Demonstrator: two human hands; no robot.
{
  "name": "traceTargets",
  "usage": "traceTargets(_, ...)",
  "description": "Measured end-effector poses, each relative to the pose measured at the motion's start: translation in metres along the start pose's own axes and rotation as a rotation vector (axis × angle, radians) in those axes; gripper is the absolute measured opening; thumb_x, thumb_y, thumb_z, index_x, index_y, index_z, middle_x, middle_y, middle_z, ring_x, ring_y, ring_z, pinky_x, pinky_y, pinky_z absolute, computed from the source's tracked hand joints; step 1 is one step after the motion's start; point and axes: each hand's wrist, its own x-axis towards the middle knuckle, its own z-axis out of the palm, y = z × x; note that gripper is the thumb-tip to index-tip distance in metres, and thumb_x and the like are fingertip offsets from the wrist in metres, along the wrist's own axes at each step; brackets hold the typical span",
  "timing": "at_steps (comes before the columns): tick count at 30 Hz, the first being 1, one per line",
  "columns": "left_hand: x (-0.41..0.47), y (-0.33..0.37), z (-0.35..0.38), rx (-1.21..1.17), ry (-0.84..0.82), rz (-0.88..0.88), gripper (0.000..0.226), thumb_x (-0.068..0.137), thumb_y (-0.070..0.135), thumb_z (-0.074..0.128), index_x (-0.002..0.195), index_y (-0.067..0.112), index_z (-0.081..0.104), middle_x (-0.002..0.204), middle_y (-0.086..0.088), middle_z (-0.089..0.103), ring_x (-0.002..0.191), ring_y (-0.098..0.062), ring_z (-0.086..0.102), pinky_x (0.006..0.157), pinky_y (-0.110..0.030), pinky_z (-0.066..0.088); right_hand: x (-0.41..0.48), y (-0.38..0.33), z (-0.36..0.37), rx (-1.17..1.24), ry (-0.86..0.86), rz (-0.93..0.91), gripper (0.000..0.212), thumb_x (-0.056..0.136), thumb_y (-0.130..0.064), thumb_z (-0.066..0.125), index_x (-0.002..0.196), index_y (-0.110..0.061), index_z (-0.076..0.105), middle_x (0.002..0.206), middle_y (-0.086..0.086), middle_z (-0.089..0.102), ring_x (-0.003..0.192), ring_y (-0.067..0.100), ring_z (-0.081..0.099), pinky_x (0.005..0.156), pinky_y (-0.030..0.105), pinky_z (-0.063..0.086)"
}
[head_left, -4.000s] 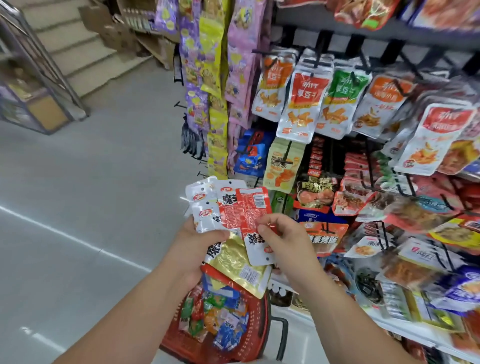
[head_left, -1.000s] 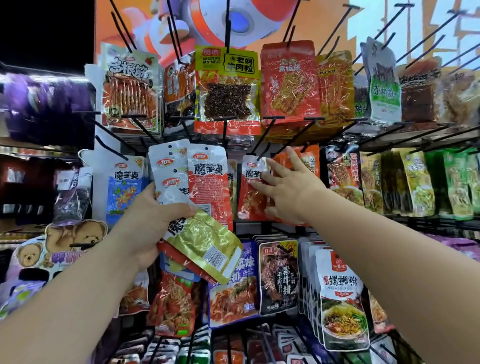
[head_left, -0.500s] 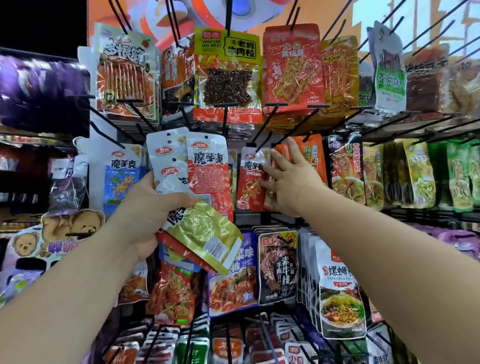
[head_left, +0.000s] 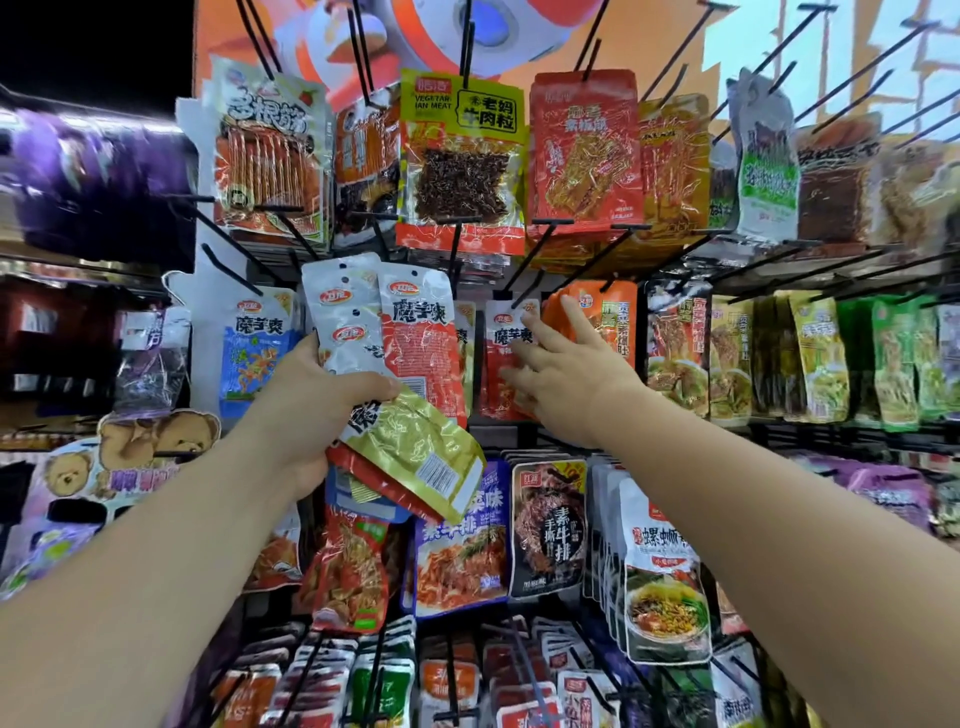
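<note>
Red-and-white foil snack packet (head_left: 508, 340) hanging in the middle row of the black wire rack (head_left: 228, 273), just left of an orange foil packet (head_left: 608, 317). Right hand (head_left: 566, 379) up at it, fingers spread wide, touching or just off, too blurred to call. Left hand (head_left: 306, 410) alongside, gripping a fan of white, red and gold foil packets (head_left: 415, 353).

Seen from close by, both arms are bare as far up as the view reaches. The left forearm (head_left: 156, 561) and the right forearm (head_left: 753, 519) are smooth and rounded. The left hand (head_left: 306, 410) and right hand (head_left: 566, 384) are bare as well, with short, plump fingers (head_left: 576, 317). Those of the right hand are too blurred to show the nails.
</note>
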Motion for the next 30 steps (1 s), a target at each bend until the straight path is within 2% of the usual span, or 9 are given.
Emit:
traceTargets(4,-0.006,0.002,0.002,0.001,0.01,0.002,0.043,0.082,-0.008,0.079,0.104,0.025,0.062,0.09,-0.002,0.076,0.089,-0.031,0.074,0.076,-0.043,0.058,0.006,-0.004,-0.009,0.026,-0.06,-0.035,0.053,0.109,-0.045,0.031,0.161,-0.034,0.031,0.172,0.004,0.019,0.159,0.034,-0.009,0.114,0.069,-0.022)
traceTargets(6,-0.012,0.001,-0.001,-0.007,0.009,0.008,0.043,0.082,-0.008,0.078,0.105,0.025,0.063,0.09,-0.002,0.077,0.092,-0.032,0.074,0.078,-0.043,0.058,0.009,-0.012,-0.018,0.144,0.069,-0.015,0.045,0.108,-0.041,0.036,0.149,-0.026,0.051,0.158,0.007,0.044,0.156,0.037,0.017,0.122,0.068,-0.002)
traceTargets(9,-0.026,-0.004,-0.008,-0.016,0.04,0.034,0.045,0.082,-0.007,0.079,0.11,0.024,0.064,0.098,-0.004,0.078,0.099,-0.032,0.074,0.089,-0.049,0.059,-0.008,-0.037,-0.043,0.846,0.48,0.1,0.035,0.109,-0.033,0.04,0.095,-0.013,0.065,0.094,0.007,0.067,0.099,0.032,0.061,0.087,0.048,0.047)
traceTargets(12,-0.043,-0.012,-0.018,-0.047,0.103,0.072,0.047,0.081,-0.007,0.079,0.116,0.021,0.064,0.102,-0.004,0.078,0.099,-0.031,0.075,0.085,-0.048,0.059,-0.044,-0.073,-0.075,1.558,0.417,0.188,0.031,0.103,-0.051,0.055,0.113,-0.023,0.064,0.096,-0.008,0.069,0.089,0.012,0.064,0.077,0.035,0.053)
traceTargets(15,-0.061,-0.023,-0.027,-0.058,0.163,0.105,0.05,0.083,-0.006,0.077,0.123,0.02,0.064,0.104,-0.001,0.078,0.1,-0.026,0.075,0.083,-0.047,0.058,-0.073,-0.105,-0.086,1.668,0.277,0.112,0.095,0.072,-0.073,0.076,0.152,-0.041,0.035,0.133,-0.024,0.056,0.117,-0.002,0.056,0.095,0.023,0.049)
traceTargets(17,-0.073,-0.031,-0.033,-0.047,0.192,0.122,0.053,0.084,-0.008,0.076,0.129,0.016,0.062,0.108,-0.001,0.078,0.097,-0.02,0.076,0.083,-0.04,0.059,-0.082,-0.123,-0.086,1.71,0.271,0.086,0.113,0.065,-0.068,0.083,0.158,-0.045,0.023,0.133,-0.035,0.047,0.111,-0.022,0.044,0.092,0.007,0.039)
traceTargets(20,-0.091,-0.047,-0.042,-0.022,0.219,0.115,0.052,0.085,-0.009,0.075,0.128,0.018,0.063,0.111,0.0,0.078,0.099,-0.019,0.076,0.081,-0.035,0.06,-0.09,-0.142,-0.086,1.753,0.252,0.062,0.114,0.068,-0.055,0.089,0.159,-0.047,0.022,0.122,-0.048,0.039,0.103,-0.04,0.036,0.083,-0.007,0.034)
traceTargets(24,-0.118,-0.07,-0.051,-0.052,0.264,0.042,0.053,0.084,-0.007,0.077,0.126,0.021,0.063,0.104,0.006,0.079,0.097,-0.019,0.077,0.074,-0.031,0.062,-0.105,-0.168,-0.08,1.776,0.14,0.067,0.113,0.062,-0.061,0.086,0.159,-0.047,0.029,0.153,-0.028,0.043,0.138,-0.01,0.037,0.116,0.027,0.038)
traceTargets(30,-0.147,-0.095,-0.064,-0.035,0.293,-0.136,0.064,0.071,0.009,0.092,0.127,0.019,0.064,0.109,-0.001,0.079,0.103,-0.027,0.076,0.082,-0.045,0.061,-0.132,-0.206,-0.067,1.846,0.071,0.05,0.087,0.071,-0.054,0.081,0.15,-0.05,0.044,0.132,-0.03,0.052,0.115,-0.03,0.039,0.091,-0.005,0.03)
